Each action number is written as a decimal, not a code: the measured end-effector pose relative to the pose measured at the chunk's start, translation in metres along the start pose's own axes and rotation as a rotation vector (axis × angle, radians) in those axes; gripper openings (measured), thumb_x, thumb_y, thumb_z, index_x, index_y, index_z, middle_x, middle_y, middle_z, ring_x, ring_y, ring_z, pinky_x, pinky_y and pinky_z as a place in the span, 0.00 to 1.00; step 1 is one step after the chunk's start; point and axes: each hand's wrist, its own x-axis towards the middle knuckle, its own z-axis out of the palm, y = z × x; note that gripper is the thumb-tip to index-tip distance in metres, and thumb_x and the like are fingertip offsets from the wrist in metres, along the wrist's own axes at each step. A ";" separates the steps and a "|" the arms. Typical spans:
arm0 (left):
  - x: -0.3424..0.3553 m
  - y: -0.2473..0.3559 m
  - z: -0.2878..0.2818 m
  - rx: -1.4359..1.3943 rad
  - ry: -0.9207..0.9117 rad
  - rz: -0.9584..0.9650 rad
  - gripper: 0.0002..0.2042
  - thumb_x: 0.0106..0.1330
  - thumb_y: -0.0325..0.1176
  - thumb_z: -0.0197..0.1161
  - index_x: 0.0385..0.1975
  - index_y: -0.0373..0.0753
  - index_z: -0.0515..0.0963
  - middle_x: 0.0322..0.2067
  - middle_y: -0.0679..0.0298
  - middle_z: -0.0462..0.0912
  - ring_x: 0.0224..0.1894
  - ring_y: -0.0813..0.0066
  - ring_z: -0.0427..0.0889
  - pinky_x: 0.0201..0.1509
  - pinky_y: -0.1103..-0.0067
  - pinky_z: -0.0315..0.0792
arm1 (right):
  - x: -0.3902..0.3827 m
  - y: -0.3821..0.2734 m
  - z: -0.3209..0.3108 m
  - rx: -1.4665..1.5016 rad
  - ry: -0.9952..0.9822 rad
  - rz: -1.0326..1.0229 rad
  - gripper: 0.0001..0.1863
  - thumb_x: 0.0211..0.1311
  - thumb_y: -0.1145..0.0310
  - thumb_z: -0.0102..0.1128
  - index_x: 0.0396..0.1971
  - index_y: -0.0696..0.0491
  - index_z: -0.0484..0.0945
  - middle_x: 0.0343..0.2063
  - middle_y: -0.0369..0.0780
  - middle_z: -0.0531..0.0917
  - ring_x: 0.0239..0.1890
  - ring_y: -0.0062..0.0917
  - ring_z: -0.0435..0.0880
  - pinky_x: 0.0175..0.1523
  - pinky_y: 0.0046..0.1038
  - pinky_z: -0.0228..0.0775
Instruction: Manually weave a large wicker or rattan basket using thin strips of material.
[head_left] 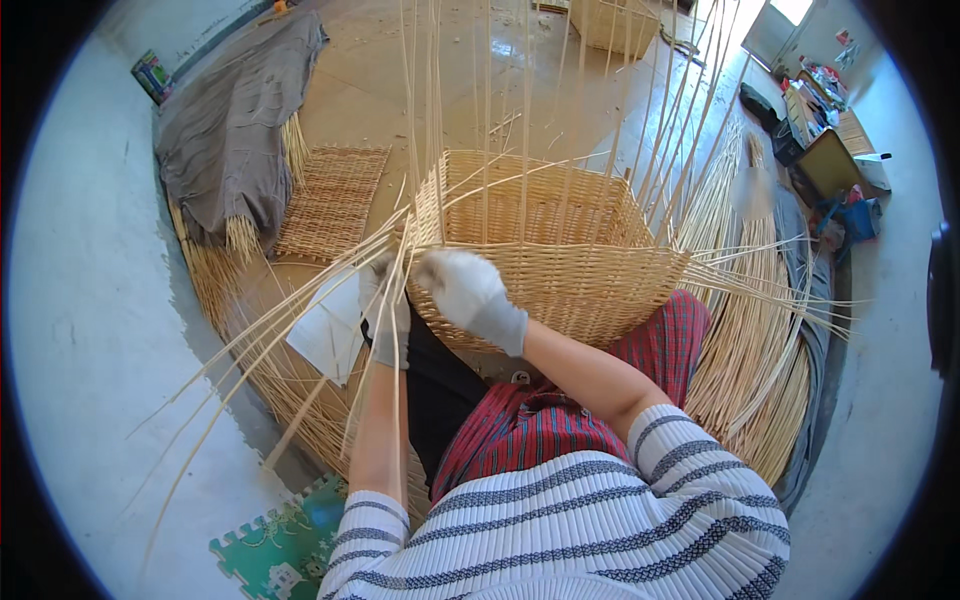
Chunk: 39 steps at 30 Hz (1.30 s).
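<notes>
A half-woven wicker basket (560,285) rests at my lap, its tall upright stakes rising around the rim. Loose wicker strands (290,290) fan out to the left from its near left corner. At that corner my left hand (385,300), in a white and grey glove, is closed around some of these strands. My right hand (465,288), gloved the same way, is beside it at the near wall, with fingers curled against the corner. The right fingertips are partly hidden, so what they pinch cannot be made out. More strands (770,280) stick out from the right corner.
A large bundle of wicker rods (745,370) lies on the right. Left of the basket are a flat woven panel (333,200), a grey cloth (235,120) over more rods, and a white sheet (330,325). A green foam mat (285,540) lies at lower left.
</notes>
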 end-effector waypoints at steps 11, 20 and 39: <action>-0.008 0.038 -0.011 0.602 -0.181 0.007 0.35 0.68 0.28 0.59 0.74 0.55 0.56 0.50 0.53 0.83 0.30 0.59 0.82 0.36 0.67 0.76 | -0.047 0.099 -0.018 0.952 0.329 0.186 0.14 0.72 0.71 0.50 0.53 0.56 0.77 0.49 0.42 0.84 0.52 0.31 0.83 0.50 0.32 0.79; -0.015 0.022 0.049 1.051 -0.504 0.163 0.41 0.60 0.36 0.67 0.73 0.68 0.55 0.68 0.52 0.61 0.39 0.54 0.85 0.45 0.65 0.80 | 0.061 0.052 -0.045 -0.617 0.392 -0.075 0.35 0.63 0.77 0.56 0.70 0.45 0.60 0.60 0.44 0.75 0.51 0.34 0.83 0.49 0.32 0.80; -0.033 0.019 0.131 1.079 -0.598 0.629 0.39 0.59 0.30 0.64 0.73 0.61 0.59 0.53 0.54 0.74 0.43 0.57 0.80 0.48 0.66 0.74 | -0.034 0.168 -0.135 0.731 0.651 -0.098 0.31 0.72 0.75 0.50 0.71 0.46 0.53 0.39 0.40 0.82 0.41 0.26 0.83 0.46 0.33 0.79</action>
